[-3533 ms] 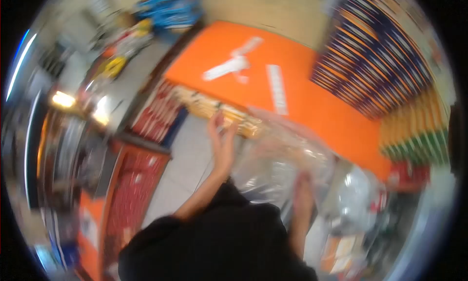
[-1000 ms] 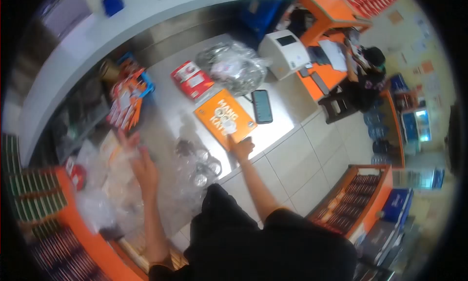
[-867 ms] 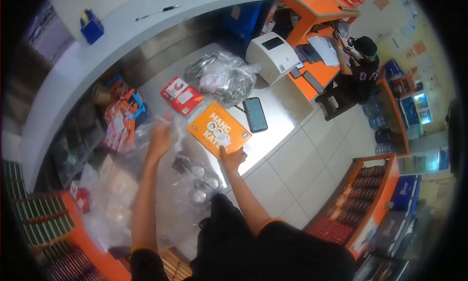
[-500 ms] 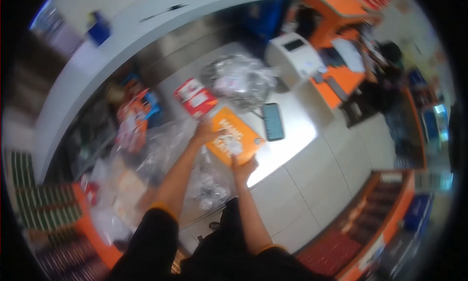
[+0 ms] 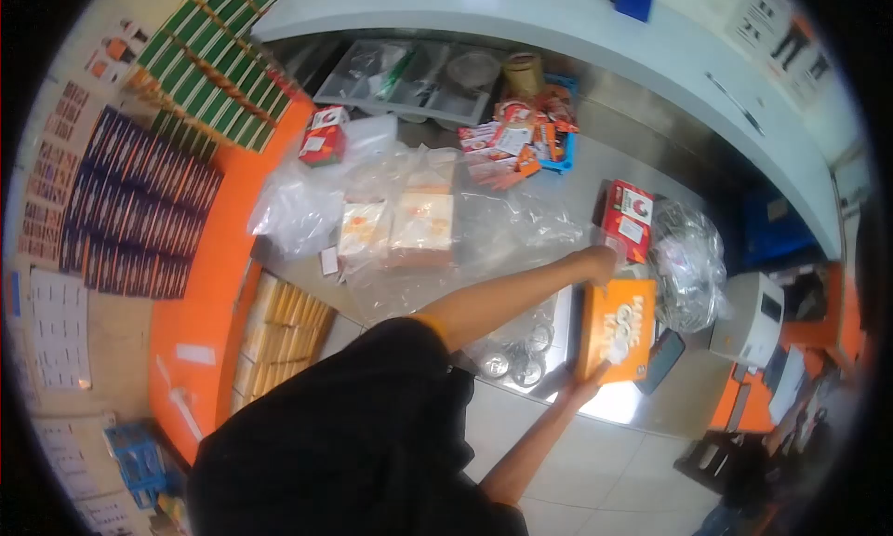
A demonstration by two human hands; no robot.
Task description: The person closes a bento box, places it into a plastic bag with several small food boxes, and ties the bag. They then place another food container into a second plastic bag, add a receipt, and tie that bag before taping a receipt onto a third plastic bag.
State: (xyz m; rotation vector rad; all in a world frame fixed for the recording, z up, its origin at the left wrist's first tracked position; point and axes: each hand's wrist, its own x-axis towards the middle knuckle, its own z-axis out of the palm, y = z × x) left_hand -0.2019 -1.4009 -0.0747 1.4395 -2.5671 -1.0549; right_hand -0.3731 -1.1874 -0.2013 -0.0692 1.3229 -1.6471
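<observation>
An orange box with white lettering stands over the right part of the metal counter. My right hand holds its lower edge, fingers pressed against it. At the upper left corner of the box is my left hand, whose fingers are partly hidden and blurred among clear plastic. Just above lies a red box with a white label. Right of it sits a bundle wrapped in clear plastic. A dark phone lies beside the orange box.
Clear plastic bags cover white packs on the counter. Behind them are a divided grey tray and a blue basket of sachets. A white printer stands at the right. Round lidded items sit near the front edge.
The view has swung left, showing more shelves and the packs under plastic. The orange box, still at my hands, now appears farther right and more upright.
</observation>
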